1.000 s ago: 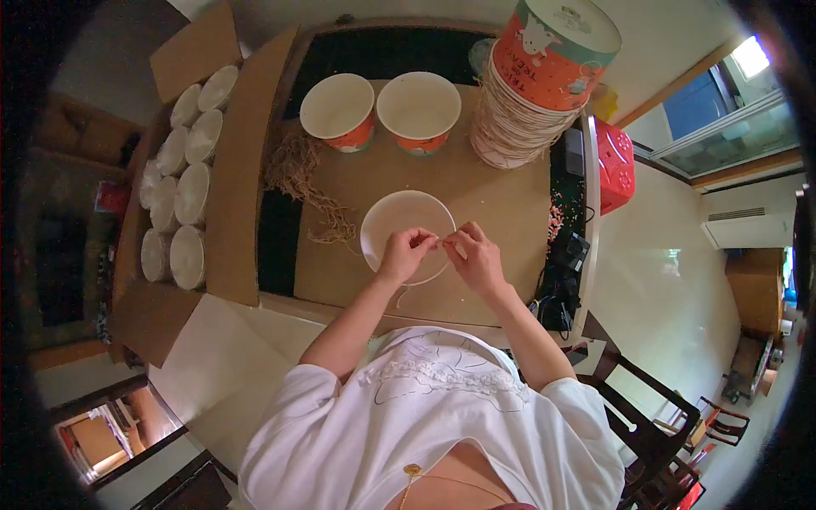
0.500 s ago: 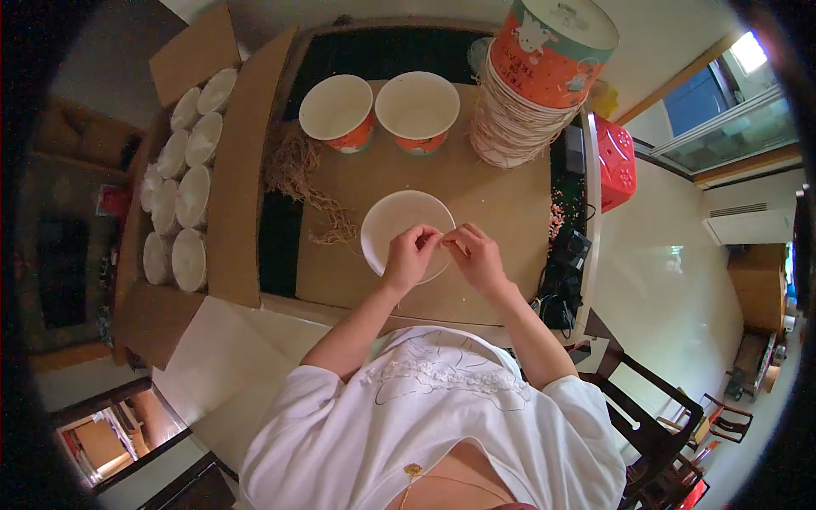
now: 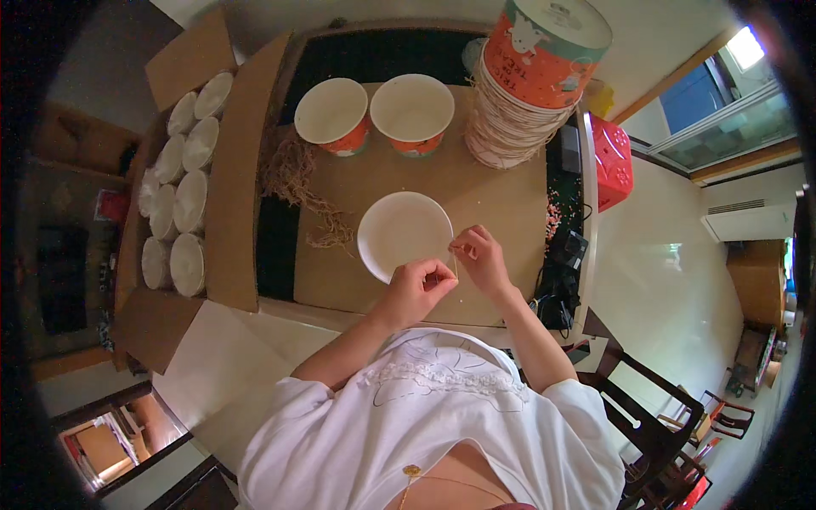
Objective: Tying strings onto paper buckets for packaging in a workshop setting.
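Straight in front of me a round white-lined paper bucket [image 3: 405, 225] stands on the cardboard sheet [image 3: 501, 217], its mouth facing up. At its near rim is my left hand [image 3: 416, 293], thumb and fingers pinched together. My right hand [image 3: 481, 259], also pinching, is just right of the rim. A thin tan twine [image 3: 456, 267] runs between the two pinches; where it leads inside the fingers is hidden. Left of the bucket lies a tangled bundle of twine strands [image 3: 293, 174].
Two orange-and-green paper buckets [image 3: 332, 115] stand farther back. Back right rises a tall stack of twine-handled buckets [image 3: 510, 123]. At left is an open carton [image 3: 242, 183] of stacked white cups [image 3: 189, 201]. Black cables [image 3: 557, 297], a red stool [image 3: 610, 161] and a dark chair [image 3: 633, 408] are at right.
My hands, which were close together over the bucket, have moved apart. The left has come down toward me to the near rim, and twine now shows between them.
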Motion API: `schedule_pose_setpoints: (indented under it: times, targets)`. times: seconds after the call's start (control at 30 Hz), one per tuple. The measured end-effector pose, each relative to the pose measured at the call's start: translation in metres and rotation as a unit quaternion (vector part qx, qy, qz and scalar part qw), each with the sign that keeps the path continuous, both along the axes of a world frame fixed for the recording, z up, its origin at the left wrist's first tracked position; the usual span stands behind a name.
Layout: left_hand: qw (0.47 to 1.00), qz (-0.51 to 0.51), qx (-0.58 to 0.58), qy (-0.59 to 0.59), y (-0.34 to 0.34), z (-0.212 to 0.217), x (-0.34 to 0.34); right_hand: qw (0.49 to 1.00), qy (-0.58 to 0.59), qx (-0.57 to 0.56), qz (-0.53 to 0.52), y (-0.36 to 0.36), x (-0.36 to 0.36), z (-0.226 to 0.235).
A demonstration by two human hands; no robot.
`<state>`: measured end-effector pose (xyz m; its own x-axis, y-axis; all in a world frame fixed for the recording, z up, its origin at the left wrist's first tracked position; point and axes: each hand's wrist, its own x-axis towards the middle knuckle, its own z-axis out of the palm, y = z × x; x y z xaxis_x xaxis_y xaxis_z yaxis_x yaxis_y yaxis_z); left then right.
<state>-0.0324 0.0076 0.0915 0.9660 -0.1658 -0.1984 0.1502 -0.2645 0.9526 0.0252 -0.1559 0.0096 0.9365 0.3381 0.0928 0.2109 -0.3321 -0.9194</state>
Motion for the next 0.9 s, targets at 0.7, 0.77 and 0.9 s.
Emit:
schedule_pose_setpoints:
  times: [0.7, 0.77, 0.9]
  targets:
    - [0.997, 0.044, 0.050, -0.042, 0.018, 0.003, -0.006, 0.943, -0.108, -0.313, 0.039, 0.004, 0.082, -0.002]
    - [0.999, 0.040, 0.030, -0.012, 0.025, -0.006, -0.010, 0.925, -0.129, -0.353, 0.064, 0.004, 0.106, -0.005]
    - [0.997, 0.011, 0.027, 0.074, 0.035, -0.028, -0.012, 0.912, -0.179, -0.352, 0.110, 0.012, 0.133, -0.001]
